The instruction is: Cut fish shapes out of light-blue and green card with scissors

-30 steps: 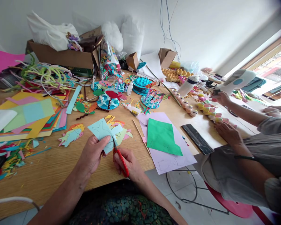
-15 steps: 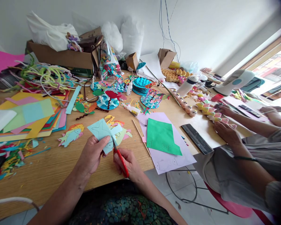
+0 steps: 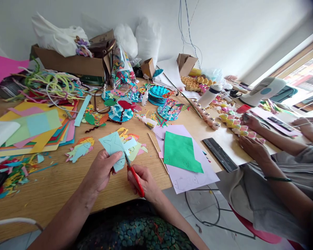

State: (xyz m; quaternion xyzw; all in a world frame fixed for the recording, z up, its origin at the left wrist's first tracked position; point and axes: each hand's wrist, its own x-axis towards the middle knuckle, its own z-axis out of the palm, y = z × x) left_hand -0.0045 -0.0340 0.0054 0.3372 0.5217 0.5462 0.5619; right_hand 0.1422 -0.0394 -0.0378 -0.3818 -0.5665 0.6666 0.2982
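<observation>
Between the thumb and fingers of my left hand (image 3: 104, 168) is a piece of light blue paper (image 3: 111, 144) with a fish outline drawn on it. My right hand (image 3: 143, 182) grips red-handled scissors (image 3: 136, 180), and their blades lie against the paper's right edge. Just behind the paper lie several cut paper shapes (image 3: 133, 144) in yellow, green and pink. To the left, a small pile of cut paper fish (image 3: 80, 149) rests on the wooden table (image 3: 67, 187). A green sheet (image 3: 179, 152) with drawn fish sits on a lilac sheet (image 3: 182, 184) at the right.
Coloured paper sheets (image 3: 36, 128) and paper scraps (image 3: 15, 172) cover the left side. Beyond my hands stand blue decorated crafts (image 3: 120, 113) and a glue bottle (image 3: 149, 121). A black ruler (image 3: 220, 154) lies at the right, near a co-worker's hands (image 3: 254, 147) beside small chick figures (image 3: 232, 123).
Both hands, the paper and the scissors stay almost in place. The whole view has shifted very slightly. The co-worker's arm at the right has moved a little.
</observation>
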